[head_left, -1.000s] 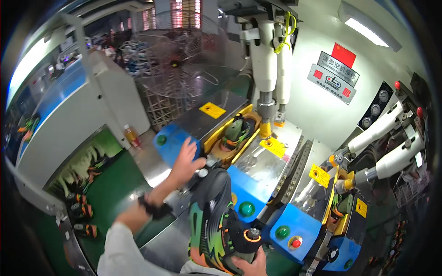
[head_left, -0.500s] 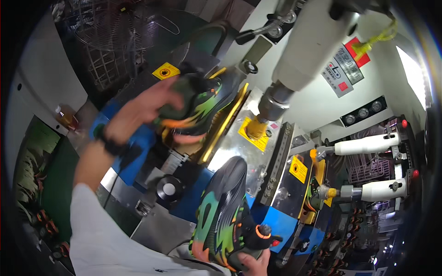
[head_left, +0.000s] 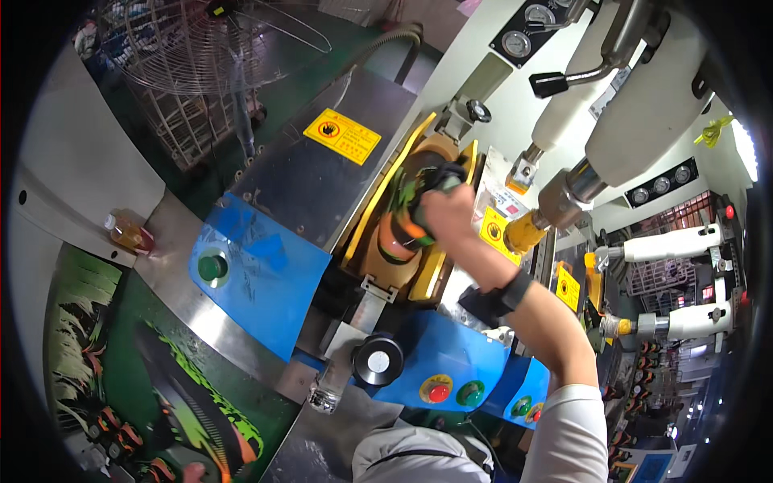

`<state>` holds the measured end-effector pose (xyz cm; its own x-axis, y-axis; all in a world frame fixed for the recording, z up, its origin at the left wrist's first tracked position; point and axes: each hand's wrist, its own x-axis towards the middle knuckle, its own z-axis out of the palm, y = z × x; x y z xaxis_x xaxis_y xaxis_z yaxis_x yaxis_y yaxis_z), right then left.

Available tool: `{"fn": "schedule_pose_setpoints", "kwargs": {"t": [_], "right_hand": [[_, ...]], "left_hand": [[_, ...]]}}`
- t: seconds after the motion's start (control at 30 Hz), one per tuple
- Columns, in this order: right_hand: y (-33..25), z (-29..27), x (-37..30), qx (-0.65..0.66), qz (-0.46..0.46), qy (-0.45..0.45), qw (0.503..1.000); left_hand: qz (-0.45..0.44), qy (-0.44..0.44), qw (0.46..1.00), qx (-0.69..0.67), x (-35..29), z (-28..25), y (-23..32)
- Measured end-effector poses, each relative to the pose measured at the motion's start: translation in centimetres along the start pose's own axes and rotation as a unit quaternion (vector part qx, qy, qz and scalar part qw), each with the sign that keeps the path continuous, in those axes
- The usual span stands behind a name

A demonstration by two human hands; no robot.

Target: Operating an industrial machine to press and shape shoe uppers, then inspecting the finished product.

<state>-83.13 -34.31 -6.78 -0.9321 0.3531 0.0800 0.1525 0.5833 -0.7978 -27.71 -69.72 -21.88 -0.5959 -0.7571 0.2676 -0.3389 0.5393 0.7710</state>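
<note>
My right hand [head_left: 448, 216] is closed on the ankle part of a dark shoe [head_left: 395, 235] with green and orange patterning. That shoe rests in the press's tan cradle, between two yellow-edged side pads [head_left: 435, 270]. At the lower left, my left hand [head_left: 193, 472] shows little more than a thumb, gripping a second shoe [head_left: 205, 402]. This one is black, green and orange, has a speckled bright-green edge, and is held tilted over the floor, slightly blurred. The rest of the left hand is hidden or out of the picture.
A white press cylinder with a yellow tip [head_left: 525, 232] hangs right of my right wrist. Blue panels carry push buttons [head_left: 439, 393], and a black round knob [head_left: 377, 361] sticks out in front. A bottle [head_left: 129, 233] stands at left; a wire fan [head_left: 193, 48] is behind.
My right hand has brought its shoe up from the front into the cradle. My left hand has carried the other shoe from the press down to the lower left. The view has shifted.
</note>
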Motion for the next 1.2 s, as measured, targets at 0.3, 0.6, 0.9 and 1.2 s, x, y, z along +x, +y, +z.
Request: {"fn": "schedule_pose_setpoints", "kwargs": {"t": [0.3,0.6,0.9,1.2], "right_hand": [[-0.2,-0.5,1.6,-0.073,-0.097,0.054,0.991],[-1.9,-1.4,-3.8,-0.082,-0.048,-0.134,0.986],[11.9,-20.0,-26.9,-0.442,-0.339,-0.245,0.793],[21.3,-21.3,-38.9,0.091,-0.205,-0.362,0.905]], "left_hand": [[-0.652,-0.094,0.629,-0.413,-5.3,-0.5,10.1],[-0.147,-0.074,0.974,-0.155,-6.8,5.7,7.5],[-0.414,-0.067,0.708,-0.568,-5.8,1.9,21.4],[-0.390,-0.078,0.720,-0.569,-19.5,-2.9,26.2]]}}
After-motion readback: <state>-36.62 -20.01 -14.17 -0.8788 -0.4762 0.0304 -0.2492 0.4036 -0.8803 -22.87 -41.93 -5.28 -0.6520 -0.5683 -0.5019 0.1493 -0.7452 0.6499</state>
